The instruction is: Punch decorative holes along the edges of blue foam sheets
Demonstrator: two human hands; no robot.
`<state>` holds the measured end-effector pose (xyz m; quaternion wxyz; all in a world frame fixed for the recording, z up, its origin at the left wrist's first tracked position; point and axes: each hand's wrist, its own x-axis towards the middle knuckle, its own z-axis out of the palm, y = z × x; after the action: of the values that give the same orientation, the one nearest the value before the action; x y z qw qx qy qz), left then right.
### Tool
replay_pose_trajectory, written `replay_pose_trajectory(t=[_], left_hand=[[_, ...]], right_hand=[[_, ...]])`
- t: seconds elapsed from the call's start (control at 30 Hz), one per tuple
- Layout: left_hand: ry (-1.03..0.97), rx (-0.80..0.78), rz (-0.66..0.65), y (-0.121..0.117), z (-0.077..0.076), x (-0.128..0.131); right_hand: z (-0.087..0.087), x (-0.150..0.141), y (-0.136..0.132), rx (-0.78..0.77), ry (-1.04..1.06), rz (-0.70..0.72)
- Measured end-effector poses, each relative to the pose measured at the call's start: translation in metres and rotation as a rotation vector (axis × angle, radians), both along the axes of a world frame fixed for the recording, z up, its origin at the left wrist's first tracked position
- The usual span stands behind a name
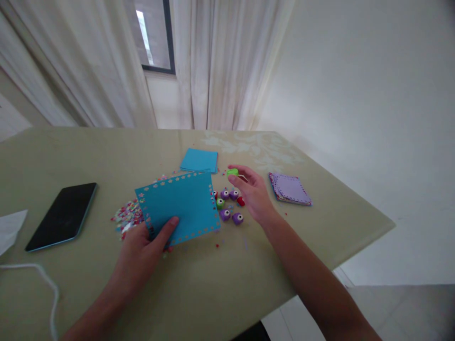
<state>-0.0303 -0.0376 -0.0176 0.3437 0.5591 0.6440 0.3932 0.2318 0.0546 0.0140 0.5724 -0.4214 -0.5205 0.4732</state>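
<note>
My left hand (149,239) grips a blue paper card (183,203) by its lower left corner, thumb on top. Small shapes are punched along the card's edges. Raised just above the table, my right hand (249,187) pinches a green craft punch (232,172) between thumb and fingers, apart from the card. Below it stand several small purple punches (238,218), a green one (220,203) and a red one (241,201). The card partly hides a heap of colourful punched-out paper bits (130,215).
Behind the card lies a stack of plain blue cards (199,160). A stack of cards with a lilac one on top (291,188) is at the right. On the left are a black tablet (64,215), white paper (11,229) and a white cable (48,279).
</note>
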Motion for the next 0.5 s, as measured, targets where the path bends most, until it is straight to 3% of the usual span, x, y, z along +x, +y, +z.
replay_pose_trajectory(t=[0.13,0.27,0.4,0.5], left_hand=[[-0.05,-0.002,0.03,0.002,0.004,0.001],[-0.133,0.004,0.127,0.004,0.011,0.0],[-0.223,0.02,0.279,0.007,0.016,-0.005],[-0.337,0.074,0.404,0.011,0.016,-0.01]], right_hand=[[0.007,0.033,0.01,0.095,-0.317,-0.069],[0.008,0.066,0.003,0.135,-0.738,-0.104],[-0.009,0.084,-0.02,0.144,-1.0,-0.143],[-0.031,0.085,-0.037,0.098,-1.04,-0.131]])
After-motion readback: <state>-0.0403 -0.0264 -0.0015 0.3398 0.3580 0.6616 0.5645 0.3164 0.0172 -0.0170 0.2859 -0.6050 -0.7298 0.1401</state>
